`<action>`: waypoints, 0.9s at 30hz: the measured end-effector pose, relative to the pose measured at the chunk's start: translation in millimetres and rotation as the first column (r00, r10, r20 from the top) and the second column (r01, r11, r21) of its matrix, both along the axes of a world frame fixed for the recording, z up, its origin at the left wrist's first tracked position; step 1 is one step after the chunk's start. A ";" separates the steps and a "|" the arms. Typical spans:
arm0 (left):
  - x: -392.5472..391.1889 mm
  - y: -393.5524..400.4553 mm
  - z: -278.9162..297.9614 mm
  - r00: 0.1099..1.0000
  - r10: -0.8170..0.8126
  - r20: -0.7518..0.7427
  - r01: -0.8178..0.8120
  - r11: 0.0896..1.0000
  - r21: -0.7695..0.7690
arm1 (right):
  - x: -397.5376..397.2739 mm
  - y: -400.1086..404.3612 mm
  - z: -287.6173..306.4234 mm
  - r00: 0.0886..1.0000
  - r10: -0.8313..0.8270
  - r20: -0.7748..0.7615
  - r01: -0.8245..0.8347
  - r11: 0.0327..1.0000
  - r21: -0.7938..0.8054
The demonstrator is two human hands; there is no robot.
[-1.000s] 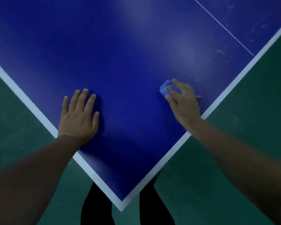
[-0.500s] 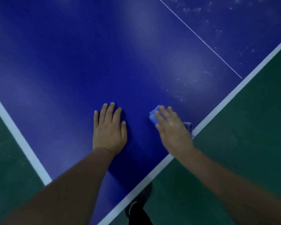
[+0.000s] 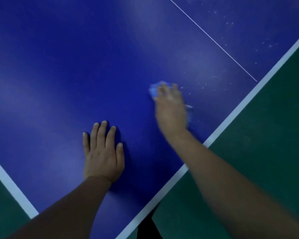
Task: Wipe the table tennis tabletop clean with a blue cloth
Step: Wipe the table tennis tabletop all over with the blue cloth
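The dark blue table tennis tabletop [image 3: 76,66] fills most of the view, with white edge lines and a thin white centre line [image 3: 212,40]. My right hand [image 3: 171,109] presses a light blue cloth [image 3: 154,90] flat on the top, not far from the right edge; the hand is motion-blurred and most of the cloth is hidden under it. My left hand [image 3: 103,152] lies palm down on the tabletop with fingers spread, holding nothing. White dust specks [image 3: 231,26] dot the surface beyond the centre line and just right of the cloth.
The table's right edge line [image 3: 240,107] runs diagonally; its left edge line [image 3: 10,187] shows at the lower left. Dark green floor [image 3: 266,135] lies beyond both edges. A dark shape [image 3: 147,226] stands under the table at the bottom.
My right hand has slid the cloth away from me, farther onto the tabletop. The view has shifted along the right edge, so the near corner is out of frame. My left hand stays flat.
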State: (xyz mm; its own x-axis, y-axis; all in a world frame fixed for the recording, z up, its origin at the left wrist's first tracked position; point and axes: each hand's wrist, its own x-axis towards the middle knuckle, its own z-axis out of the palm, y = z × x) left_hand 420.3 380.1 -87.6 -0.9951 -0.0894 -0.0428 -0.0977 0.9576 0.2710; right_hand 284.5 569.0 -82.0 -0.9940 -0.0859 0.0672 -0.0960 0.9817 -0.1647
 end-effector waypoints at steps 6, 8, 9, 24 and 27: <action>0.5 -0.6 -3.0 1.000 -0.001 0.030 0.001 1.000 0.006 | 22.1 131.3 4.0 0.883 -0.469 0.029 0.469 0.874 -0.131; -0.3 -0.2 -2.0 1.000 -0.007 0.028 0.007 1.000 0.005 | 21.5 86.3 4.6 0.913 -0.407 0.030 0.408 0.909 -0.084; -1.0 0.3 -2.0 1.000 -0.007 0.027 0.007 1.000 0.006 | 28.2 58.1 3.6 0.968 -0.250 0.017 0.251 0.967 -0.053; 0.0 1.5 -4.0 1.000 -0.003 0.025 0.003 1.000 -0.001 | 48.6 83.9 0.4 0.992 0.081 0.094 -0.087 0.994 0.066; 0.6 1.5 -3.2 1.000 0.004 0.030 -0.004 1.000 0.007 | 72.1 75.4 -0.9 0.906 0.387 0.174 -0.395 0.919 0.012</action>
